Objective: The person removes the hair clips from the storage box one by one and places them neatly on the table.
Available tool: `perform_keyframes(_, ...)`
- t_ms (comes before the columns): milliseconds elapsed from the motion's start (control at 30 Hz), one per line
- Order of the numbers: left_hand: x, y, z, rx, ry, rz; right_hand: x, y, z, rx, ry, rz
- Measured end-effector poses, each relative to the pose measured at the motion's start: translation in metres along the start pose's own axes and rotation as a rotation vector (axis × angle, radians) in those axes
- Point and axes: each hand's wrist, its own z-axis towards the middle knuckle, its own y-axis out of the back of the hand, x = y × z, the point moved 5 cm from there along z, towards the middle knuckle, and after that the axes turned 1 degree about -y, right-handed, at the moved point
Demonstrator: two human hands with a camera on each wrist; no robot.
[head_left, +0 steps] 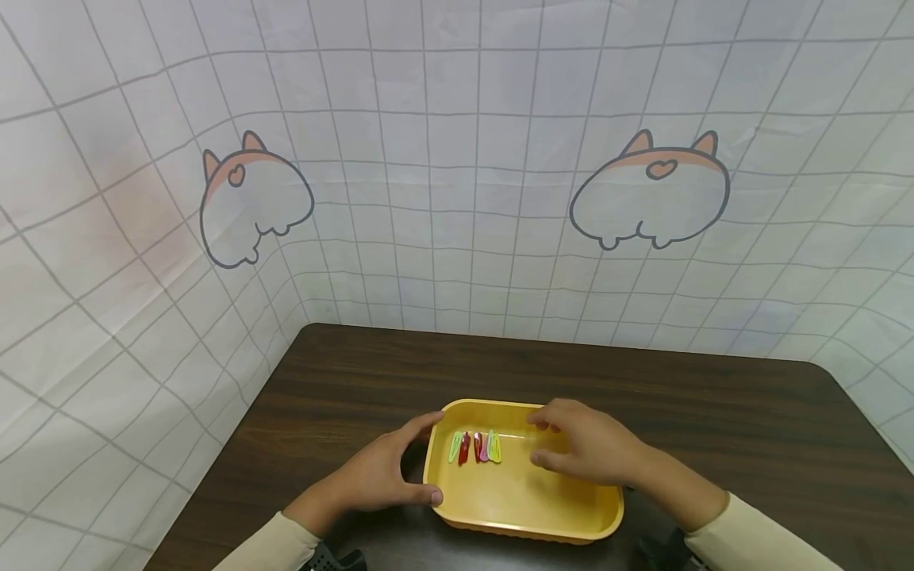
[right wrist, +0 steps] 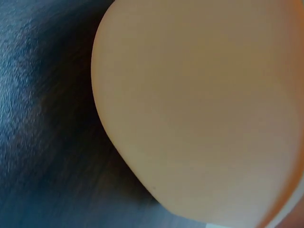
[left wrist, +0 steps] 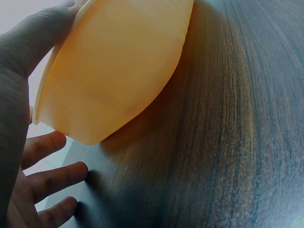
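Note:
A yellow plastic tray [head_left: 521,500] sits on the dark table. Toward its left end lies a row of several snap hair clips: a light green clip [head_left: 455,447], two red ones, a pink one and a yellow-green clip [head_left: 496,447]. My left hand [head_left: 378,474] holds the tray's left end, thumb and index finger on the rim; the other fingers spread beside the tray in the left wrist view. Above the tray's right half hovers my right hand [head_left: 589,446], fingers and thumb apart with nothing between them. The right wrist view shows mostly the tray's outer wall [right wrist: 190,104].
The dark wood-grain table [head_left: 343,373] extends around the tray on all sides. Behind it hangs a white grid-patterned cloth [head_left: 457,198] with corgi drawings. A black strap [head_left: 332,557] shows at my left wrist.

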Motion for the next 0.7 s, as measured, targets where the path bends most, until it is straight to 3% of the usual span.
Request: perform_keyframes(700, -0.001, 0.001, 0.0, 0.0, -0.007, -0.004, 0.014, -0.02, 0.018, 0.02, 0.029, -0.054)
